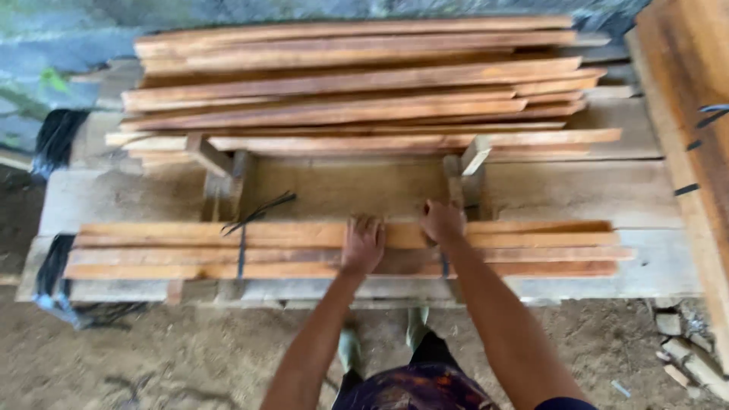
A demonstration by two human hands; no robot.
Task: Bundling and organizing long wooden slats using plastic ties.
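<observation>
A low bundle of long reddish wooden slats (228,250) lies across the near part of a rough plank bench (592,193). A dark strap (241,254) wraps the bundle's left part, its loose ends sticking up. My left hand (363,244) rests flat on top of the bundle near its middle, fingers spread. My right hand (442,222) sits just to the right at the bundle's far edge, fingers curled around a second dark strap (445,264) by a small upright wooden post (465,171).
A larger stack of similar slats (357,83) lies at the back of the bench. A wide board (695,144) with dark straps leans at the right. Black strapping (55,137) hangs off the bench's left end. Dirt ground and stones (683,353) lie below.
</observation>
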